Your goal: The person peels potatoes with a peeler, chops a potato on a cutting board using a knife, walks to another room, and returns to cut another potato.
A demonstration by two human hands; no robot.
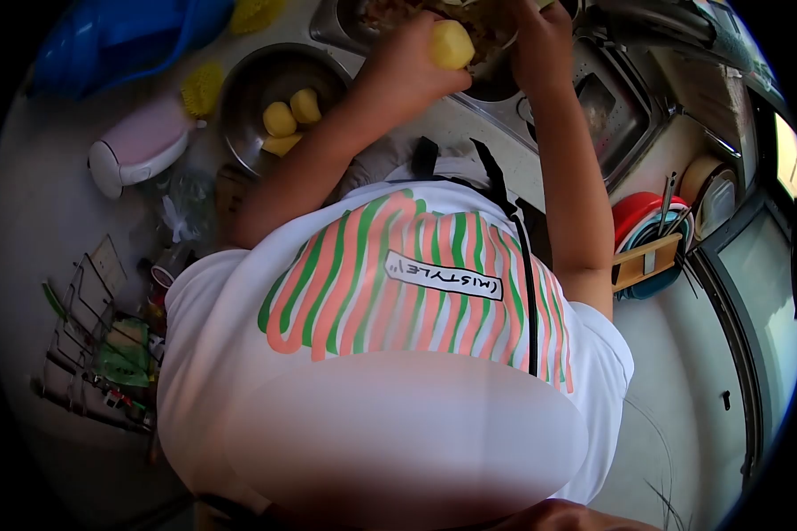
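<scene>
A peeled yellow potato (452, 45) is gripped in my left hand (403, 69), over the sink area near the top. Just to its right, my right hand (541, 40) is raised with its fingers closed and partly cut off by the top edge; what it holds is too hidden to name. Several peeled yellow pieces (280, 119) lie in a metal bowl (239, 118) left of my left forearm. Scraps that look like peels (390, 12) are in the sink (336, 34) beyond my hands.
A pink and white appliance (142, 149), yellow gloves or cloths (202, 88) and a blue container (119, 44) are at the left. A wire rack (84, 332) stands lower left. At the right are a drainer basin (633, 106), stacked red and blue bowls (638, 212) and a glass door (757, 301).
</scene>
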